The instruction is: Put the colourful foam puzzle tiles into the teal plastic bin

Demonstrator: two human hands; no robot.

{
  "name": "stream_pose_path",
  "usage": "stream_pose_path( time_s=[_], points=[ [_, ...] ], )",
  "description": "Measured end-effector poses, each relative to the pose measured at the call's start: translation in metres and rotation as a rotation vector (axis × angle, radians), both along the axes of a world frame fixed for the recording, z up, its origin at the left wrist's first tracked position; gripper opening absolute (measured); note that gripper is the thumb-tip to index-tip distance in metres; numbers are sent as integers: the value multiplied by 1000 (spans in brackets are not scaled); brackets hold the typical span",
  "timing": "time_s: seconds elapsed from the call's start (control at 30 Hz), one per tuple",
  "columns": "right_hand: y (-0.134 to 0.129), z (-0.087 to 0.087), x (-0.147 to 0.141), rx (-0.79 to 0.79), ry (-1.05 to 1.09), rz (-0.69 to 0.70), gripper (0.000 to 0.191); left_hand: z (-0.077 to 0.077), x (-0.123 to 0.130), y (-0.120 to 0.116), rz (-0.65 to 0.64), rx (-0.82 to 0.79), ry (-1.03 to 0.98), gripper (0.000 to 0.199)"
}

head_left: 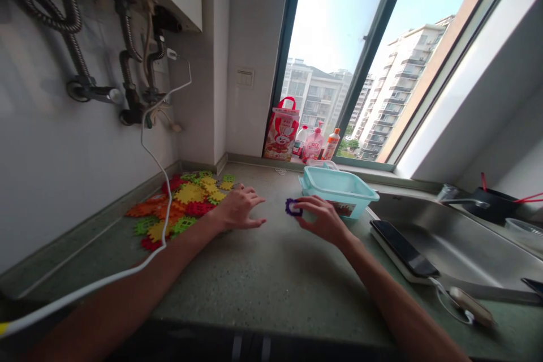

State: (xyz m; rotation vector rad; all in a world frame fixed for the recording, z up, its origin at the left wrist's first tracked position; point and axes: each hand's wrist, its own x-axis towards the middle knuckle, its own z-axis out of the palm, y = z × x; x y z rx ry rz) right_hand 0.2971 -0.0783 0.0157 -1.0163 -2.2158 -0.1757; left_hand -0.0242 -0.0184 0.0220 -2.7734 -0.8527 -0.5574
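My right hand (320, 218) holds a small purple piece with a notched edge and a pale middle (292, 207) between thumb and fingers, above the grey-green counter (271, 277). My left hand (241, 208) has its fingers apart and nothing in it, beside the right end of a pile of gear-shaped pieces (189, 193) in yellow, red, orange and green. Just behind my right hand stands a light blue plastic container (339, 182). What lies inside it is hidden by its wall.
A white cable (159, 167) hangs across the left side, over the pile and my left forearm. On the right are a phone (405, 249), a steel sink (462, 249) and a power bank (470, 305). Bottles (313, 145) and a red bag (282, 134) stand by the window.
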Motion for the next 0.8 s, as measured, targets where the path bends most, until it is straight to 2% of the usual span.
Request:
stream_pose_path(
  time_s=[0.1,0.17,0.27,0.33,0.4,0.47,0.63,0.7,0.8],
  points=[
    [6,15,41,270,182,-275,27,14,-11,4,89,35,-37,55],
    [11,18,68,394,229,-437,31,27,-20,5,166,47,-59,52],
    [18,13,96,421,201,-581,36,43,-36,1,275,-1,-83,55],
    [23,8,104,377,188,-629,39,45,-52,-8,286,-62,-103,57],
    [26,4,107,327,190,-645,44,37,-76,-22,256,-106,-126,56],
    [29,1,108,285,179,-641,47,21,-107,-40,259,-115,-132,53],
    [37,-5,117,192,52,-674,52,-20,-192,-86,385,-93,-122,56],
    [41,-6,123,157,-3,-699,56,-27,-211,-100,443,-79,-118,59],
    [42,-5,126,168,-38,-636,53,-28,-214,-109,489,-49,-108,64]
  ],
)
